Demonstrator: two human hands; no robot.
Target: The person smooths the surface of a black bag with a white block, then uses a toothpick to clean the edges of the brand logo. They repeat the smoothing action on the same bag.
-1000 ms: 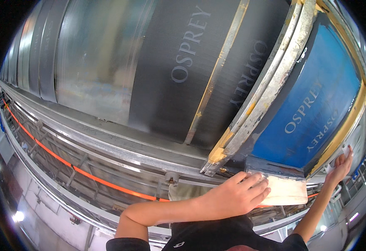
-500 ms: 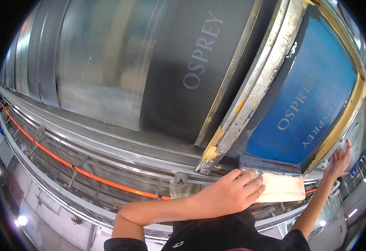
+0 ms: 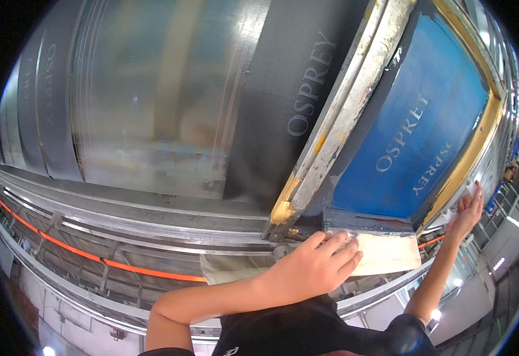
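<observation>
Metal rails run left to right along the near side, with a blue screen at right. At that screen's near end is a wooden scraper, its long axis running left to right. Its left end is grasped by the left hand, the nearer one. Farther right, beyond the scraper, the right hand is half curled; its grip I cannot tell.
</observation>
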